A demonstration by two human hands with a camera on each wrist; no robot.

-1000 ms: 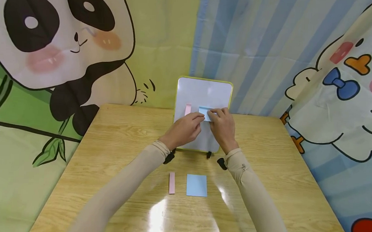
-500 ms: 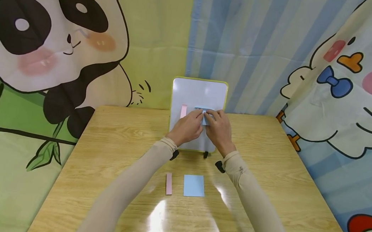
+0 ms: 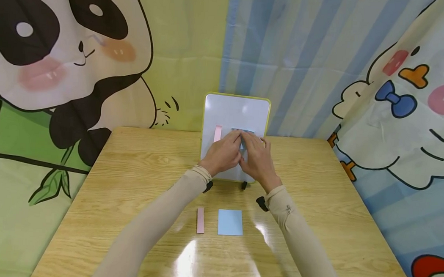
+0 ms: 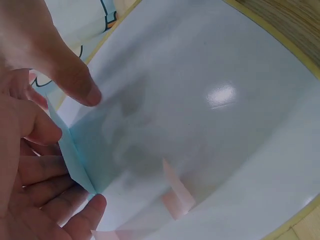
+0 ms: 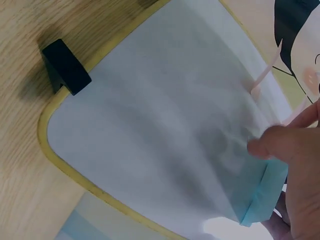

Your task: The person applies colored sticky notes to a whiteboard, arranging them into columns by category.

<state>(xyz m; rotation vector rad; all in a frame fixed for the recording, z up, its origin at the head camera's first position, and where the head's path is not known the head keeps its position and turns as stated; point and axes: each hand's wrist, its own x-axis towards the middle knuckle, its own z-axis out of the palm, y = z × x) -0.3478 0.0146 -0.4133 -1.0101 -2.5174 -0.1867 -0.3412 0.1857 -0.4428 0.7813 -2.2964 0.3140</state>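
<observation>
Behind your bench [image 3: 136, 167] two cartoon animals decorate the curtain [image 3: 197, 48]: one panda to the left of the whiteboard [image 3: 236, 112] and one white bird with a blue bow tie to its right. The single whiteboard, yellow-rimmed, leans upright at the bench's far edge, with three black support feet [image 3: 262, 203] showing around its base.

On the whiteboard's face is one blue sticky note [image 4: 75, 157], right of its middle, creased so that a flap stands out. Left of the whiteboard's middle you have a pink sticky strip [image 3: 217, 133]; both wrist views show two pink ends sticking out, and you cannot tell whether they belong to one strip or two.

Your two hands meet in front of the whiteboard. Your left hand [image 3: 222, 152] has its grip closed on the note's flap, thumb before it and fingers behind. Your right hand [image 3: 260, 157] has its thumb spread away from the note; you cannot tell whether its fingers hold the flap.

Nearer you than the whiteboard lie one pink strip [image 3: 200, 220] and, just to its right, one blue square [image 3: 230, 222], apart from each other.
</observation>
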